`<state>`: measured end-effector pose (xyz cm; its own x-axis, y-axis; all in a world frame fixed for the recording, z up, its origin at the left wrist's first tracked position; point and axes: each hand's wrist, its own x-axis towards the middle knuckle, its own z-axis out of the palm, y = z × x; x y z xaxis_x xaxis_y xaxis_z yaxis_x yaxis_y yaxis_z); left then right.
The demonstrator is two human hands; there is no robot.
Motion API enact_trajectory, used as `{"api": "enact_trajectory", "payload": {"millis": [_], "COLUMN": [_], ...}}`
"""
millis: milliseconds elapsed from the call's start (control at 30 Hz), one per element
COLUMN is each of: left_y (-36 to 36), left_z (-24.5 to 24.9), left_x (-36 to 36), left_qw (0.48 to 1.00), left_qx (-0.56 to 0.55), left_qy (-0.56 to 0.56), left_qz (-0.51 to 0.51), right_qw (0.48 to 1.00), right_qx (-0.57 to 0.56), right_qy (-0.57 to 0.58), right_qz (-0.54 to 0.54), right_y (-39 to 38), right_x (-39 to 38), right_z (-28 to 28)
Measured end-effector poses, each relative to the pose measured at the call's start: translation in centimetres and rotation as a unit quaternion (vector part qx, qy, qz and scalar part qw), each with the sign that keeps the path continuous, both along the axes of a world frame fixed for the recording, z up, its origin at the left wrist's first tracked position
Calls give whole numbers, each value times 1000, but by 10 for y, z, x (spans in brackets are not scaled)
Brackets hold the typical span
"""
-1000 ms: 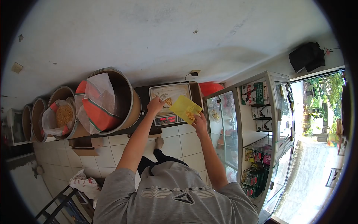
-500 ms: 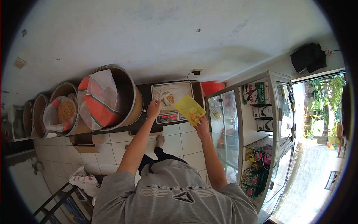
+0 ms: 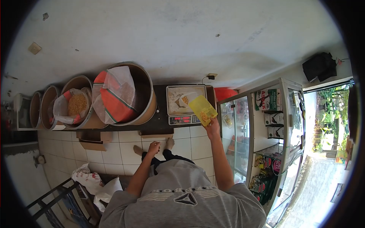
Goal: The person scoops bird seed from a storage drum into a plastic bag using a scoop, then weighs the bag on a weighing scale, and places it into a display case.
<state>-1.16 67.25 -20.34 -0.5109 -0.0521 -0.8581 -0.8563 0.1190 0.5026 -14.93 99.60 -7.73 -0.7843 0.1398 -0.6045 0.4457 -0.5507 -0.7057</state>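
My right hand (image 3: pixel 213 128) grips the lower edge of a translucent yellow plastic scoop (image 3: pixel 200 103). Yellow corn kernels (image 3: pixel 204 116) lie in the scoop's near end. The scoop is tilted over the right side of a digital scale with a metal tray (image 3: pixel 173 108). On that tray sits a small opened bag (image 3: pixel 183 100) with corn kernels in it. Red digits glow on the scale's display (image 3: pixel 181 119). Away from the scale, my left hand (image 3: pixel 153 148) hangs low in front of my body with its fingers curled closed, and nothing shows in it.
Round drums (image 3: pixel 150 102) line the wall to the left. One holds a sack of grain (image 3: pixel 77 104), another a folded red-and-white sack (image 3: pixel 118 95). A glass cabinet (image 3: pixel 235 129) with packaged goods stands to the right. Cardboard boxes (image 3: pixel 91 141) lie below the counter.
My left hand has drawn back from the small bag on the scale, down toward my body. My right hand still holds the yellow scoop by the tray. The view has shifted slightly.
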Motion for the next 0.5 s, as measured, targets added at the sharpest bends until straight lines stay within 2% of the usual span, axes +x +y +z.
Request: {"api": "enact_trajectory", "payload": {"millis": [167, 300, 500], "left_y": [-27, -45, -52], "left_z": [16, 18, 23], "left_x": [-4, -21, -48], "left_qw": [999, 996, 995], "left_qx": [6, -6, 8], "left_qy": [17, 39, 75], "left_qz": [47, 75, 68], "right_qw": [1000, 998, 996], "right_qx": [6, 61, 89], "right_qy": [14, 3, 14], "right_qz": [-2, -21, -21], "right_y": [-8, -13, -12], "right_x": [4, 6, 4], "right_z": [-5, 3, 0]}}
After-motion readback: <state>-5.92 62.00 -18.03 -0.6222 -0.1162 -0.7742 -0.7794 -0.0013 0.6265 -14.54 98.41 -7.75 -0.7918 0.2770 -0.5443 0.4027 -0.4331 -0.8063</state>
